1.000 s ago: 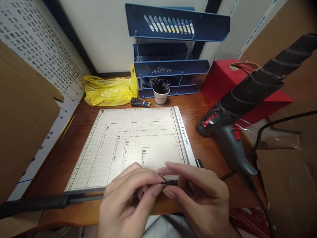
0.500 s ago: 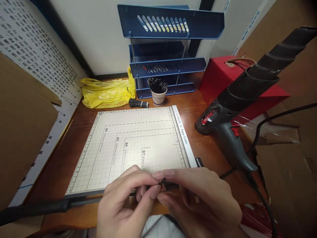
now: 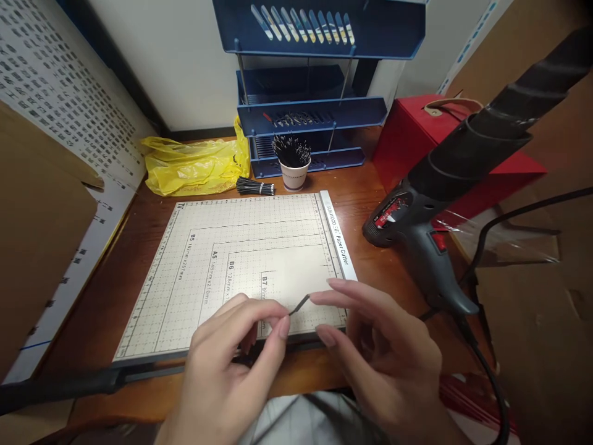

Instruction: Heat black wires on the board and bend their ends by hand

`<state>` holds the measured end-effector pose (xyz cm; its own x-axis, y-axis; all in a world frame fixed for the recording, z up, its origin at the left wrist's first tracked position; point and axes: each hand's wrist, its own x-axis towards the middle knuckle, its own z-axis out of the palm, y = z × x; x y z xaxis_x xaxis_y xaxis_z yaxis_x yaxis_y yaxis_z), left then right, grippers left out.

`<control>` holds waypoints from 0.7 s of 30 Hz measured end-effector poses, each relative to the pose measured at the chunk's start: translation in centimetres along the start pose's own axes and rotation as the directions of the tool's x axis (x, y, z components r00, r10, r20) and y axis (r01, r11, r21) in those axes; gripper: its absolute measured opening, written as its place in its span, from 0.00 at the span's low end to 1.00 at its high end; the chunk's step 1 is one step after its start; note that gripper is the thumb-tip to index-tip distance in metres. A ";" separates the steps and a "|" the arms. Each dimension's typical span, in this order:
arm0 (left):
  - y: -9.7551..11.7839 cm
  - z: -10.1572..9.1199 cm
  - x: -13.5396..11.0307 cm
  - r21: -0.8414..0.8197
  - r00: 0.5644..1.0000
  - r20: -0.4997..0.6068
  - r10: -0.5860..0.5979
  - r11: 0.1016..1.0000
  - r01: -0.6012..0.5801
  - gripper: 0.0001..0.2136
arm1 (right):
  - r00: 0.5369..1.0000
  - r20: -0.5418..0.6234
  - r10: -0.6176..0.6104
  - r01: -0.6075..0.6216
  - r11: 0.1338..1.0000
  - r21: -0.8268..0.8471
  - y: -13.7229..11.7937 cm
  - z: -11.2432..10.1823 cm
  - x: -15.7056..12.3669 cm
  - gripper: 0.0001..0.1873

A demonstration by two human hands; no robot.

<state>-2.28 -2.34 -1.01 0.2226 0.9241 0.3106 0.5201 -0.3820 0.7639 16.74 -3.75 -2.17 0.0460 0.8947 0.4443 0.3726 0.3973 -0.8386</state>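
Observation:
My left hand (image 3: 236, 364) pinches a short thin black wire piece (image 3: 299, 304) between thumb and forefinger, and the free end sticks up to the right. My right hand (image 3: 384, 358) hovers just right of it, with forefinger and thumb apart and the forefinger tip close to the wire's end. Both hands are over the near edge of a white gridded paper cutter (image 3: 241, 259), whose black handle (image 3: 65, 386) lies along the front. A paper cup (image 3: 293, 167) full of black wire pieces and a small bundle of black wires (image 3: 254, 186) sit behind the cutter.
A grey and red heat gun (image 3: 430, 235) with a black barrel stands on the right, its cord (image 3: 482, 364) trailing down. Behind are a blue stacked letter tray (image 3: 315, 111), a yellow plastic bag (image 3: 194, 164) and a red box (image 3: 417, 142). Cardboard (image 3: 37, 235) flanks the left.
My right hand has let go of the wire piece and opened, while the left keeps it. The view has tilted, so both hands sit slightly higher over the cutter.

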 end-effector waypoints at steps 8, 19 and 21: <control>-1.5 0.7 1.6 0.186 0.974 0.133 0.184 0.961 -0.207 0.05 | 0.998 -0.020 0.055 -0.058 0.980 -0.192 1.2 -1.5 0.4 0.10; -1.5 4.1 3.8 0.318 0.940 0.252 0.230 0.898 -0.305 0.07 | 0.988 -0.126 0.088 -0.124 0.941 -0.315 2.4 -3.8 0.1 0.08; -1.5 4.4 4.0 0.311 0.940 0.262 0.220 0.902 -0.298 0.07 | 0.985 -0.148 0.094 -0.135 0.943 -0.304 2.6 -4.0 0.1 0.08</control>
<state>1.50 1.85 -3.40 0.5394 0.7821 0.3120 0.6597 -0.6228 0.4206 21.37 -3.45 -3.03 0.2170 0.8881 0.4053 0.6272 0.1913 -0.7550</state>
